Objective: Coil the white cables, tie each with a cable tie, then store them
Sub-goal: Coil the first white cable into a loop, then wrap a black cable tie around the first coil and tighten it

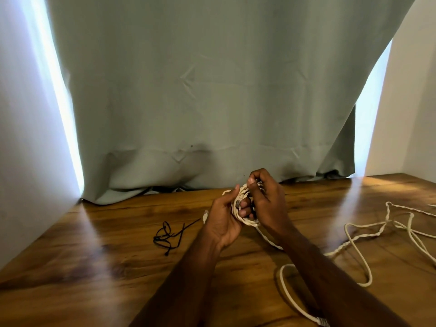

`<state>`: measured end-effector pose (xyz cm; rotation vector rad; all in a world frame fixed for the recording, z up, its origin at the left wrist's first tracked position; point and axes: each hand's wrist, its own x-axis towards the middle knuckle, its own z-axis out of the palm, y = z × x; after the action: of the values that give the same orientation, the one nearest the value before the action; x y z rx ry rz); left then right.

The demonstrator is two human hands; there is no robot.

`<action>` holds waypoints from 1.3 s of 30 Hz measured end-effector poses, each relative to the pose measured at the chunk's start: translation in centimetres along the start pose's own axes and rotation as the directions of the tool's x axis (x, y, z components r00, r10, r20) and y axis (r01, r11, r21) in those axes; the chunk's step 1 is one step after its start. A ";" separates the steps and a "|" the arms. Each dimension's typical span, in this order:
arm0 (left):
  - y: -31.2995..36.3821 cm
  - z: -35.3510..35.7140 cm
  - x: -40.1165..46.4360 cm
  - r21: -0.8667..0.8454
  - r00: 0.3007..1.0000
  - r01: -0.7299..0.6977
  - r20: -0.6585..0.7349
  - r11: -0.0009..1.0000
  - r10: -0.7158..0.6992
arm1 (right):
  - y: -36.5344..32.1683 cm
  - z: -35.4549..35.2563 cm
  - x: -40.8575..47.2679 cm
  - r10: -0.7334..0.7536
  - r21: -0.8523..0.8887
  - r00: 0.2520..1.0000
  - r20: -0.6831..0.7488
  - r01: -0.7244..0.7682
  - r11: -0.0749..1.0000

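Note:
A small coil of white cable (pixel 245 219) sits between both hands above the wooden table (pixel 99 256). My left hand (pixel 224 223) grips the coil from the left, fingers curled through its loops. My right hand (pixel 266 199) pinches a strand at the top of the coil. The cable's loose length (pixel 271 243) trails down to the right under my right forearm. More white cable (pixel 358 234) lies in tangled loops on the right of the table, with a plug end (pixel 322 322) at the bottom edge. Black cable ties (pixel 166 236) lie in a bunch to the left of my hands.
A grey-green curtain (pixel 200 102) hangs behind the table down to its back edge. White walls (pixel 23 138) close in the left and right sides. A small white connector (pixel 205 217) lies just left of my left hand.

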<state>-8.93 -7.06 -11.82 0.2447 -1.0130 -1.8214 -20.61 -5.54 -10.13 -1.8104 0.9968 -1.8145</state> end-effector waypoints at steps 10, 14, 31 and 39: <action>2.1 0.6 -1.1 0.316 0.984 0.054 -0.179 0.947 0.004 | 0.9 1.0 0.0 -0.123 0.028 0.987 0.101 0.121 0.992; 2.7 -0.1 -3.0 0.302 0.941 -0.039 -0.309 0.952 0.137 | 0.1 2.9 -0.2 -0.224 -0.040 0.964 0.145 0.232 0.972; 14.0 -10.8 -9.8 0.402 0.359 -0.206 -0.817 0.892 0.451 | -1.7 12.4 -0.3 0.223 -0.487 0.829 0.512 0.066 0.871; 12.8 -10.0 -9.1 0.446 0.364 -0.224 -0.786 0.866 0.499 | -0.5 15.8 -2.2 0.324 -0.594 0.804 0.498 0.045 0.803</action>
<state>9.71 -6.72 -11.16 0.9643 -0.4435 -0.8544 -4.90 -6.90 -12.68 -2.3411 1.4700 -0.7620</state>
